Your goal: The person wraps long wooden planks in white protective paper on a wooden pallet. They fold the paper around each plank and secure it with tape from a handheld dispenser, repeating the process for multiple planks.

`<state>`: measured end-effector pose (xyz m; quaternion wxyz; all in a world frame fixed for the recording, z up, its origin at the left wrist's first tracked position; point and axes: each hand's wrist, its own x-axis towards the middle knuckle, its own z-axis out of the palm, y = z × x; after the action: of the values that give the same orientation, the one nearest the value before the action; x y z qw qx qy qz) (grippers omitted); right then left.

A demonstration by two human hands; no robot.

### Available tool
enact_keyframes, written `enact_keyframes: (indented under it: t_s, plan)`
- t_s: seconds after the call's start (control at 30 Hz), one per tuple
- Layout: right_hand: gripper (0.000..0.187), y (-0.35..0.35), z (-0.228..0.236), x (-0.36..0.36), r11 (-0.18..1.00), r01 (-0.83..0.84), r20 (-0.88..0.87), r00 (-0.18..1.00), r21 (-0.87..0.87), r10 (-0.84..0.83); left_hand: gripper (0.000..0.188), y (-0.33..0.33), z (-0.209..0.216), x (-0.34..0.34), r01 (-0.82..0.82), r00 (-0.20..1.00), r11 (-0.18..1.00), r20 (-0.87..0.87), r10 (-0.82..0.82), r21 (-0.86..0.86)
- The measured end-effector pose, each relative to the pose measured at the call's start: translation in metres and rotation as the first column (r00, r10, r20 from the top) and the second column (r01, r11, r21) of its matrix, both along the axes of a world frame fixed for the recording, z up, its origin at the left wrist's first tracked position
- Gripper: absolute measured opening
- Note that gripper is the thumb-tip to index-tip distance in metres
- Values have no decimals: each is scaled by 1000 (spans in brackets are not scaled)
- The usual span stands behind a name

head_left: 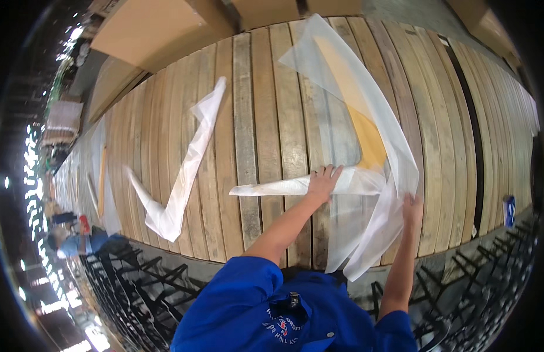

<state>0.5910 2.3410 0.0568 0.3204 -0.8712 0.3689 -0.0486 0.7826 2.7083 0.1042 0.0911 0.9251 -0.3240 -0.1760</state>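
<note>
An angled, light-brown wooden piece (372,141) lies on the slatted table in front of me, partly covered by a thin translucent white wrapping sheet (404,158). Its shorter arm, pointing left, is wrapped in white; the longer arm runs away from me with wood showing through the sheet. My left hand (325,183) is over the wrapped shorter arm, fingers curled across it. Near the bend, my right hand (411,208) grips the sheet's right edge, its fingertips partly hidden. Loose sheet ends hang toward the table's near edge. Farther left rests a fully wrapped V-shaped piece (181,190), touched by neither hand.
Large cardboard boxes (149,29) stand beyond the far edge. Another wooden piece (102,176) lies on white sheeting at far left, near another person (81,243). A blue can-like object (509,211) is at right. Black metal frames (160,287) crowd below the near edge.
</note>
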Motion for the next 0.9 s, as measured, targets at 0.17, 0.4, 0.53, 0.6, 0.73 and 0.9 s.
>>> enact_keyframes:
  t_s: [0.17, 0.4, 0.53, 0.6, 0.73, 0.9]
  plan:
    - [30, -44, -22, 0, 997, 34, 158, 986, 75, -46, 120, -28, 21, 21, 52, 984, 990, -174, -29, 129]
    - [36, -69, 19, 19, 987, 75, 175, 979, 145, -100, 95, -31, 17, 46, 124, 978, 990, -177, -109, 74]
    - [46, -31, 61, 26, 877, 71, 171, 970, 475, -171, 89, -23, 46, 50, 190, 957, 981, -220, -191, -24]
    - [44, -19, 62, 21, 879, 128, 160, 961, 459, -224, 91, -11, 67, 46, 200, 943, 980, -271, -191, 4]
    - [43, -16, 56, 20, 893, 154, 257, 924, 424, -282, 83, 18, 101, 24, 140, 943, 980, -282, -176, -144]
    - [44, -95, 76, 13, 864, 149, 352, 870, 482, -346, 97, 55, 150, -1, 142, 928, 957, -302, -218, -254]
